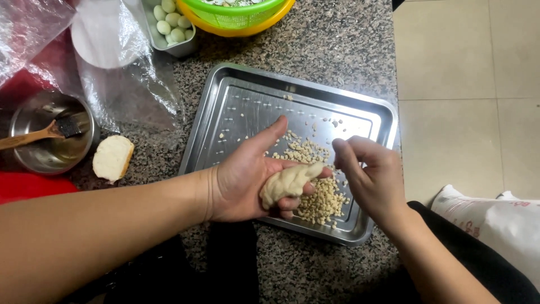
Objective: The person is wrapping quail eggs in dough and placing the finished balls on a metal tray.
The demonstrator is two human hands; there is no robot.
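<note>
Left hand, palm up, fingers curled around a pale dough piece above the metal tray. Right hand at its 3 o'clock, fingers bunched together, not touching the dough. Chopped nuts heaped on tray beneath. Granite counter; steel bowl at 9 o'clock.

Speckled granite counter polished smooth, brushed metal tray with dull sheen, matt soft dough held in the left hand, glossy crinkled plastic bag, shiny steel bowl, wooden-handled brush, bright plastic baskets
</note>
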